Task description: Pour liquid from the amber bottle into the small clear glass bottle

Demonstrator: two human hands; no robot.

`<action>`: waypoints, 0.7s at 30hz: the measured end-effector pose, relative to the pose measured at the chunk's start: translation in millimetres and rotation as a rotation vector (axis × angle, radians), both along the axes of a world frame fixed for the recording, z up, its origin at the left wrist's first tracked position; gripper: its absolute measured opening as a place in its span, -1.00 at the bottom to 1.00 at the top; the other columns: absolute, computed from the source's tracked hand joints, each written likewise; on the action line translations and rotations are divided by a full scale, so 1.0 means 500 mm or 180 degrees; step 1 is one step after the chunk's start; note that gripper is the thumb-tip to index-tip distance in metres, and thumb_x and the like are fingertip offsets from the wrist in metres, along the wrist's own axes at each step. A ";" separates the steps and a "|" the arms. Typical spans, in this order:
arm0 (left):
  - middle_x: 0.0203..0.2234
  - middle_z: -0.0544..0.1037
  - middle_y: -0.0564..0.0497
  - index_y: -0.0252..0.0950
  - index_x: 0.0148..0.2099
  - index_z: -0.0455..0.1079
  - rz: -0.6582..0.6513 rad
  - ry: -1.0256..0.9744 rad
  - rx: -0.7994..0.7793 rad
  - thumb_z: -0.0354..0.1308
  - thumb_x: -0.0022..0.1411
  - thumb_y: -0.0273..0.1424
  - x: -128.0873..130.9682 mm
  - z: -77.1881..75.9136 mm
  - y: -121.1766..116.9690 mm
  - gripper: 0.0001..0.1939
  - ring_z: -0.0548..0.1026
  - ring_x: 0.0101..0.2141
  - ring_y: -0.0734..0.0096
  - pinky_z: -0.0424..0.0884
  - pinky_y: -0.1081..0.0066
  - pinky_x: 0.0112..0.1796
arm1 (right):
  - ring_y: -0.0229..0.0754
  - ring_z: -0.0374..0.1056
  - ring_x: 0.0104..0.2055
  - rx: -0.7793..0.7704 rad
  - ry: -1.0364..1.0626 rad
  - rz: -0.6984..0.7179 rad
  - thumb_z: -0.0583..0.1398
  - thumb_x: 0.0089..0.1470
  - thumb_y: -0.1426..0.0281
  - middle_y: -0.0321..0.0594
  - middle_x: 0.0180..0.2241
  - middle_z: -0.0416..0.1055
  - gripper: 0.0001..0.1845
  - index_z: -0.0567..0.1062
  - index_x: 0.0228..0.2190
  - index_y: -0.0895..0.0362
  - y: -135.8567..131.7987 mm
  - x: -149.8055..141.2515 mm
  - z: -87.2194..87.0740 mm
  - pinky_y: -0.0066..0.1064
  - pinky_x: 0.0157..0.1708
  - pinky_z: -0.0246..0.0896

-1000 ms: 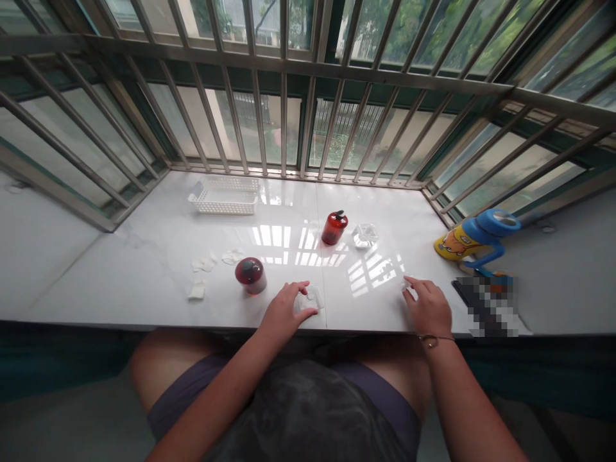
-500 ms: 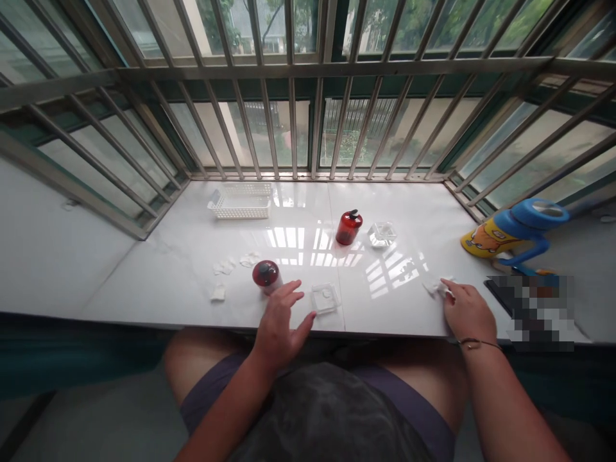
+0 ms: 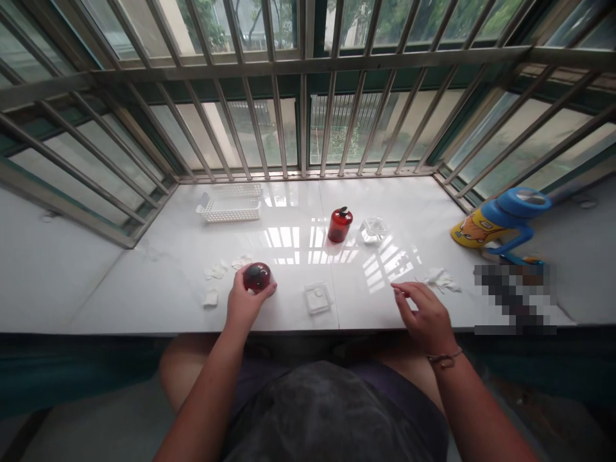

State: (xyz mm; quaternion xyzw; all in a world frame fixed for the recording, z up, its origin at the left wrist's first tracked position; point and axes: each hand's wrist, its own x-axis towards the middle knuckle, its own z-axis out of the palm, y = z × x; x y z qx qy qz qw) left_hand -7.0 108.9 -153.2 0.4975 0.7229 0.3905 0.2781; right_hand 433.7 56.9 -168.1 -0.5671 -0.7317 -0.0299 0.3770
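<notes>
Two hands on the white sill from where I'm watching: left hand is wrapped around the squat red jar, fingers curled on its sides. Right hand hovers loosely open near the front edge, holding nothing. Between them sits a clear square dish, with bare counter around it. White scraps lie just beyond the right hand.

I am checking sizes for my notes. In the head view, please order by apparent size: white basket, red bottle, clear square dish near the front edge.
1. white basket
2. clear square dish, red bottle: alike; dish is nearer, so unsure.
</notes>
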 end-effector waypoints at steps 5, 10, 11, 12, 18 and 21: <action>0.01 0.66 -0.10 -0.16 0.23 0.41 0.0003 0.0040 0.0101 0.58 0.02 -0.07 0.014 0.018 -0.029 -0.21 0.68 -0.09 0.07 0.62 0.12 0.01 | -0.04 0.52 -0.07 -0.0286 0.0418 0.0792 0.20 0.43 0.42 -0.10 -0.14 0.59 -0.81 0.61 -0.04 0.05 -0.019 -0.136 0.046 -0.17 -0.01 0.48; 0.07 0.63 -0.10 -0.14 0.25 0.39 -0.0397 -0.0063 0.0228 0.53 0.09 -0.06 0.045 0.039 -0.110 -0.24 0.66 -0.01 0.05 0.62 0.08 0.06 | -0.15 0.47 -0.33 -0.0539 0.0842 0.1526 0.18 0.45 0.39 -0.22 -0.30 0.55 -0.78 0.55 0.05 0.05 -0.063 -0.244 0.117 -0.32 -0.28 0.42; 0.10 0.60 -0.11 -0.14 0.26 0.38 -0.0549 0.0007 0.0292 0.52 0.11 -0.08 0.054 0.043 -0.130 -0.26 0.64 0.04 0.03 0.60 0.06 0.09 | -0.18 0.44 -0.38 -0.0572 0.0908 0.1621 0.18 0.46 0.37 -0.26 -0.35 0.52 -0.77 0.53 0.07 0.05 -0.072 -0.261 0.133 -0.35 -0.34 0.37; 0.12 0.58 -0.11 -0.13 0.26 0.38 -0.0704 0.0070 0.0350 0.51 0.12 -0.12 0.063 0.047 -0.150 -0.28 0.61 0.08 0.02 0.58 0.05 0.12 | -0.19 0.42 -0.41 -0.0604 0.0942 0.1667 0.18 0.46 0.33 -0.29 -0.38 0.50 -0.77 0.51 0.09 0.05 -0.081 -0.278 0.147 -0.37 -0.36 0.33; 0.03 0.57 -0.03 -0.09 0.23 0.34 -0.1878 -0.0153 0.0237 0.45 0.10 -0.40 0.115 0.048 -0.246 -0.33 0.63 -0.02 0.13 0.63 0.17 0.00 | -0.14 0.47 -0.37 -0.1472 0.0569 0.1333 0.23 0.43 0.04 -0.28 -0.33 0.54 -0.62 0.50 0.01 0.07 -0.111 -0.354 0.181 -0.35 -0.33 0.23; -0.01 0.57 -0.04 -0.10 0.19 0.35 -0.2104 -0.0136 0.0247 0.40 0.14 -0.43 0.133 0.042 -0.267 -0.41 0.62 -0.05 0.14 0.63 0.20 -0.07 | -0.09 0.50 -0.33 -0.1629 0.0027 0.1209 0.29 0.38 0.09 -0.25 -0.33 0.55 -0.69 0.49 -0.23 0.08 -0.120 -0.370 0.166 -0.31 -0.33 0.16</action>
